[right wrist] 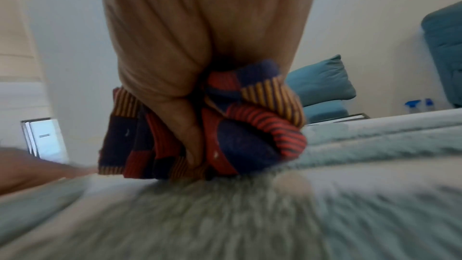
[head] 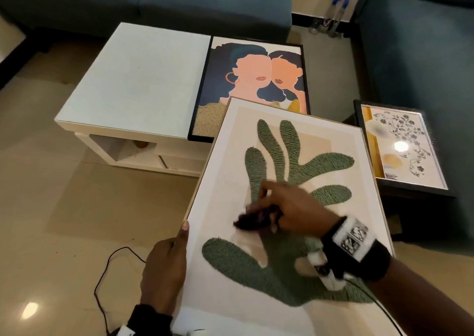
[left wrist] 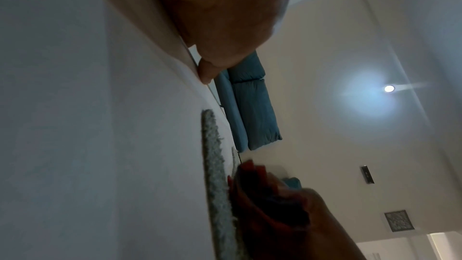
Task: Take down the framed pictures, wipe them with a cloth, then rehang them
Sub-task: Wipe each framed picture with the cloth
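Head view shows the leaf picture (head: 287,207) tilted, long axis running away from the person. Right hand (head: 289,207) clutches the striped cloth (right wrist: 250,126) mid-panel; unwiped upper area lies ahead. Left hand (head: 164,271) grips the left edge.

The left part of the tabletop (head: 136,79) lies bare, open to a reaching hand. Its right part is covered by the portrait picture (head: 256,79), whose near edge is overlapped by the tilted leaf picture (head: 295,156). That big picture blocks the way straight ahead. To its right a mirror (head: 402,145) stands near the sofa (head: 423,53), leaving only a narrow gap. Floor (head: 64,207) on the left is open, except for a cable (head: 107,266).
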